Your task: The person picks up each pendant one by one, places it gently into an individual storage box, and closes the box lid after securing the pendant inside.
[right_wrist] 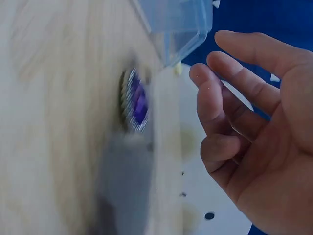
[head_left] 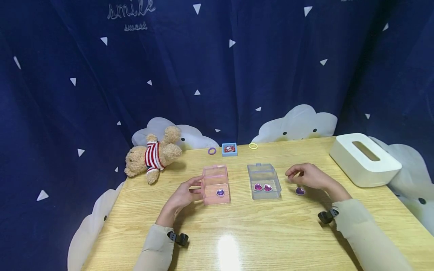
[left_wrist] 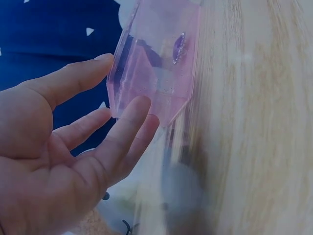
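Note:
My left hand (head_left: 183, 195) has its fingertips at the left side of a clear pink plastic box (head_left: 207, 199), whose lid is tipped back. One purple jewel with a sparkly rim (head_left: 220, 192) lies in that box. To the right, a clear bluish box (head_left: 266, 195), also with its lid back, contains two pink jewels (head_left: 258, 187). My right hand (head_left: 310, 177) hovers over the table just right of this box, fingers loosely bent and nothing between them. Below it on the wood lies another purple jewel (head_left: 300, 191), seen edge-on as a rimmed purple gem (right_wrist: 138, 103) in the right wrist view.
A teddy bear (head_left: 154, 156) in a striped shirt lies at the back left. Along the back edge are a purple ring (head_left: 211, 148), a small blue square case (head_left: 225, 150) and a yellow ring (head_left: 253, 143). A white tissue box (head_left: 359, 165) stands at the right.

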Demonstrator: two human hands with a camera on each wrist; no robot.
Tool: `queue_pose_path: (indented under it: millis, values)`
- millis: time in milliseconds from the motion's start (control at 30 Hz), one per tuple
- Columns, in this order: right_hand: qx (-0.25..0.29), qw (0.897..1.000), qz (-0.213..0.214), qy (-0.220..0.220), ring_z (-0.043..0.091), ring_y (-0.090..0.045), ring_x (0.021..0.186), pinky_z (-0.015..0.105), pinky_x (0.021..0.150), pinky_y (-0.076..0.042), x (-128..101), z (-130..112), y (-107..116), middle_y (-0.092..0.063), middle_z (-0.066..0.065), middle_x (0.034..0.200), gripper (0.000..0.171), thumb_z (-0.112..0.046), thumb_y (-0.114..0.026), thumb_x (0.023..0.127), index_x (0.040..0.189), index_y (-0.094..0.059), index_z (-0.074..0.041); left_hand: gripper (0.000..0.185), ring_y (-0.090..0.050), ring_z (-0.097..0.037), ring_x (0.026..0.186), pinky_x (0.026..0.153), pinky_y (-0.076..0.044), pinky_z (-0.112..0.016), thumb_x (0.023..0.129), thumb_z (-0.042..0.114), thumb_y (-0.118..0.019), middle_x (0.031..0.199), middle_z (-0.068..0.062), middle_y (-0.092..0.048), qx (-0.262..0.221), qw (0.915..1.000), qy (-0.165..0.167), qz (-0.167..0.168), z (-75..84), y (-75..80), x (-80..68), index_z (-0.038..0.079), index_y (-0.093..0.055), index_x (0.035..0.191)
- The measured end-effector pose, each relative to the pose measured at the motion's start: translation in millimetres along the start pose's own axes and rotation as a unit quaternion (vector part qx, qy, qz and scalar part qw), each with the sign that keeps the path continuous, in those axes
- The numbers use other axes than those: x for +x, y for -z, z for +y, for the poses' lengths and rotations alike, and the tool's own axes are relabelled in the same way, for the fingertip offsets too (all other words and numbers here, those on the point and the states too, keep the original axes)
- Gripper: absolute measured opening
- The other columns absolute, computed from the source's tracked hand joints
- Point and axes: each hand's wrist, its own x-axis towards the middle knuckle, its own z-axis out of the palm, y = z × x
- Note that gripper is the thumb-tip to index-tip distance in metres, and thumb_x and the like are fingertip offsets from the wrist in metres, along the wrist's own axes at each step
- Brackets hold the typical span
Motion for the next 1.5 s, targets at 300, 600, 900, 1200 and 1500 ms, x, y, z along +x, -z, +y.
queue_pose_path:
  millis: [300,600,900,1200,1500]
  values:
    - [-0.003,0.999,-0.035,-0.027,0.007,-0.062,0.084,0.023,0.07,-0.05,-14,25,-2,-0.073,-0.002,0.096,0.021,-0.023,-0.076,0.088,0.106,-0.074,-0.014,0.076,-0.057,-0.045,0.123,0.092,-0.059,-0.035,0.084,-0.008,-0.07,0.138,-0.031,-0.047,0.005,0.9999,0.003,0.01,-0.4,-1.3,-0.1,0.003,-0.038,0.152]
    - [-0.014,0.998,-0.055,-0.03,0.012,-0.059,0.09,0.024,0.074,-0.048,-22,33,-2,-0.071,-0.003,0.099,0.032,-0.03,-0.083,0.08,0.107,-0.073,-0.017,0.075,-0.057,-0.046,0.122,0.091,-0.059,-0.034,0.085,-0.009,-0.07,0.138,-0.032,-0.047,0.006,0.9999,-0.002,0.011,-1.2,-1.5,-0.3,0.002,-0.038,0.152]
    - [-0.022,0.997,-0.066,-0.021,0.011,-0.06,0.09,0.021,0.075,-0.05,-25,34,-3,-0.07,-0.003,0.099,0.032,-0.022,-0.085,0.076,0.105,-0.073,-0.015,0.076,-0.055,-0.047,0.125,0.093,-0.058,-0.035,0.085,-0.009,-0.069,0.14,-0.032,-0.045,-0.004,1.0,0.004,0.002,-1.6,-1.5,-0.7,0.002,-0.036,0.153]
    - [-0.034,0.998,-0.056,-0.02,0.011,-0.057,0.084,0.021,0.071,-0.048,-25,32,-5,-0.068,-0.004,0.093,0.028,-0.019,-0.084,0.076,0.101,-0.073,-0.017,0.076,-0.055,-0.047,0.125,0.093,-0.059,-0.033,0.086,-0.009,-0.068,0.14,-0.033,-0.045,-0.005,1.0,-0.001,-0.003,-2.6,-0.6,-0.3,0.001,-0.034,0.153]
    - [-0.053,0.998,-0.024,0.002,0.005,-0.056,0.077,0.021,0.067,-0.047,-25,27,-1,-0.069,-0.008,0.089,0.022,-0.031,-0.081,0.082,0.1,-0.073,-0.021,0.075,-0.056,-0.046,0.125,0.093,-0.058,-0.033,0.086,-0.007,-0.069,0.139,-0.033,-0.046,-0.003,1.0,-0.005,0.001,-0.3,-0.9,-0.9,0.001,-0.035,0.153]
